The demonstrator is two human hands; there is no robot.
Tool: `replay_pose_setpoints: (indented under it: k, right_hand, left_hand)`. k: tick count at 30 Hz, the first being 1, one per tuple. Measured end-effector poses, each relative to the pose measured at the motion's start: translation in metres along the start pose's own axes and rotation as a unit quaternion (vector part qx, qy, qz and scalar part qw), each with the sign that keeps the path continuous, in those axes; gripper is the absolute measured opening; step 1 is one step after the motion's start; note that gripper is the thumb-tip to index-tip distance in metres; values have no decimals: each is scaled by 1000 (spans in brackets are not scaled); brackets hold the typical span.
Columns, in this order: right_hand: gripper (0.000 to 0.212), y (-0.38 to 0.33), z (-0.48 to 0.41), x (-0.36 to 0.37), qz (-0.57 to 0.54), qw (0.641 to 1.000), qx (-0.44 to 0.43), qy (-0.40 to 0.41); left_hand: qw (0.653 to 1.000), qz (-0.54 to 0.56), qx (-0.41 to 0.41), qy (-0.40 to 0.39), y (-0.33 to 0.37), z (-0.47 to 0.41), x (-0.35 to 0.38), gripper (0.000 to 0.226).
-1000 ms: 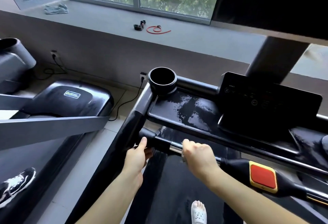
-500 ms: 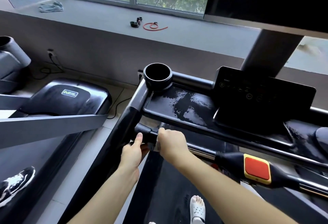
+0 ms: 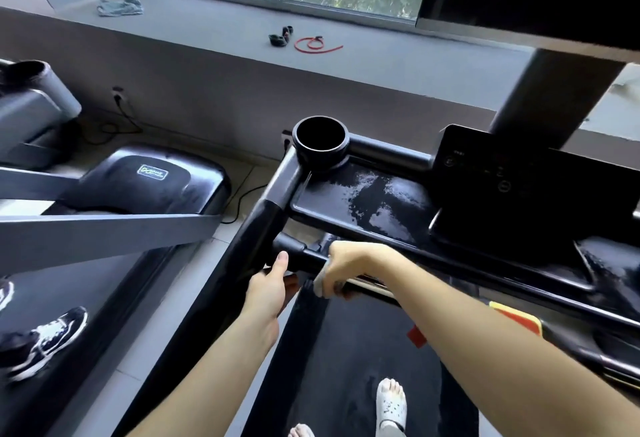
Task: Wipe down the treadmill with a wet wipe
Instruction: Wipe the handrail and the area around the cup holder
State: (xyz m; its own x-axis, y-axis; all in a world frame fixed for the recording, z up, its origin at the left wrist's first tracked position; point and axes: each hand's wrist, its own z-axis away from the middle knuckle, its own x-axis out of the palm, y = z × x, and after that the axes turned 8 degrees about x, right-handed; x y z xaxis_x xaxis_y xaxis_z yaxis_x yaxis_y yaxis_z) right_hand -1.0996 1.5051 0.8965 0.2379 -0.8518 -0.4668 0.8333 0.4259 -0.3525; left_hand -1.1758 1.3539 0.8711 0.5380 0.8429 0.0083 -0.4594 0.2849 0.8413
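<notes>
View from a head-worn camera, looking down over a black treadmill (image 3: pixel 263 228) from the person standing on it. A horizontal crossbar (image 3: pixel 304 258) runs across the front, below the console tray. The left hand (image 3: pixel 273 284) grasps the far left end of this crossbar, where it joins the treadmill's left side rail; the thumb points up along the bar and the fingers curl underneath, mostly hidden. Just beside it, to the right, the right hand (image 3: pixel 346 265) is clenched over the same bar with a crumpled white wet wipe (image 3: pixel 320 280) pressed between palm and bar. Only the lower edge of the wipe shows beneath the fingers.

The console tray (image 3: pixel 363 201) above the crossbar glistens with wet streaks. A round cup holder (image 3: pixel 320 140) sits at the tray's left rear corner, and a dark control panel (image 3: pixel 519 177) stands at its right side. Further right along the crossbar, a red and yellow button (image 3: pixel 516 319) is partly covered by the right forearm. On the belt (image 3: pixel 346 360) below, 1 foot in a white perforated clog (image 3: pixel 391 402) is visible.

To the left stands a second treadmill (image 3: pixel 149 180), with a black-and-white sneaker (image 3: pixel 45 339) on its deck. On the grey window sill (image 3: pixel 207 31) behind lie a red cord (image 3: pixel 317 44) and a crumpled cloth (image 3: pixel 119 7).
</notes>
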Motion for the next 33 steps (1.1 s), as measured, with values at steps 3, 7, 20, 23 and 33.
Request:
replay_pose_setpoints:
  k: [3,7,20,23,33]
  right_hand:
    - [16,-31,-23,30,86,965,-1,248]
    - [18,-16,-27,67,207,849,-74,480]
    - [25,51,27,12,85,987,74,112]
    - [22,12,1,43,122,944,26,306]
    - [20,115,51,49,187,924,57,329]
  left_hand:
    - [1000,-17,2,13,0,0,0,41]
    - [1000,-23,6,17,-2,3,-2,41]
    - [987,-135,69,-57,-9,16,-4,26]
    - [909,-321,258,-55,-5,28,1,15]
    - [532,-613,569,-133,-14,-29,3,58]
